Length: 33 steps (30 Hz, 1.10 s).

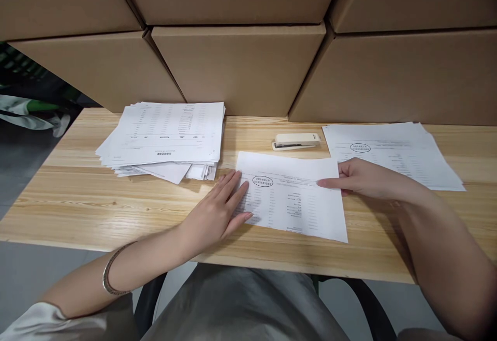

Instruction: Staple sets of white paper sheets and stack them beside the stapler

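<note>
A printed sheet of paper with an oval stamp lies on the table before me. My right hand pinches its right edge, thumb on top and fingers underneath. Along the sheet's left edge rests my left hand, its fingers stretched out and spread against the paper. Just beyond the sheet sits a cream stapler. A thick, uneven stack of printed papers is to the left of it. To the right, past my right hand, lies a thinner pile of stamped papers.
Large cardboard boxes are stacked along the back edge of the wooden table. A black chair armrest shows below the front edge. White and green items are on the floor at the far left.
</note>
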Available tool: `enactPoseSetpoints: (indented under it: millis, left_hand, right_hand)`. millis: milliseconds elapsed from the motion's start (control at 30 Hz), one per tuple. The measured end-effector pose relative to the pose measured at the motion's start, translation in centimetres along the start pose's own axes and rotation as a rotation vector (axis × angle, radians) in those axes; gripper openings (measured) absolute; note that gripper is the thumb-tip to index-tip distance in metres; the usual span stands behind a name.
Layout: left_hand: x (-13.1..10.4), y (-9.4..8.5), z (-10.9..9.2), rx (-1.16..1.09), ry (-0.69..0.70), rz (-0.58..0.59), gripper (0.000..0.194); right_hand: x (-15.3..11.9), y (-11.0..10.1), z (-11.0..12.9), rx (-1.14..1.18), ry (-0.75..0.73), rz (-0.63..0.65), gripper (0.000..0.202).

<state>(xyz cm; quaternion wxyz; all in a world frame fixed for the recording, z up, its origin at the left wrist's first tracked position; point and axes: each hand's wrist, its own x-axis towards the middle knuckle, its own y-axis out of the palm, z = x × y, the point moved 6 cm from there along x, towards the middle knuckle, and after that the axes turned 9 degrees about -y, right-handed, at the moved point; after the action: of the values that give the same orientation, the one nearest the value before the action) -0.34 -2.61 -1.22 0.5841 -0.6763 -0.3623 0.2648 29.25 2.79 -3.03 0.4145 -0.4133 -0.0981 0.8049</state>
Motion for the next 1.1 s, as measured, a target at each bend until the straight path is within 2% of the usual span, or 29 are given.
enactPoseSetpoints:
  millis: [333, 600, 1100]
  left_hand:
    - [0.04, -0.29, 0.3, -0.066, -0.028, 0.053, 0.059]
    - [-0.14, 0.12, 0.36, -0.055, -0.018, 0.017, 0.061]
    - [-0.02, 0.23, 0.22, 0.007, -0.011, 0.021, 0.066]
  right_hand:
    - [0.22, 0.01, -0.04, 0.002, -0.006, 0.018, 0.053]
    - [-0.1, -0.05, 0.27, 0.076, -0.002, 0.034, 0.051]
    - [0.0, -0.1, -0.02, 0.052, 0.037, 0.012, 0.056]
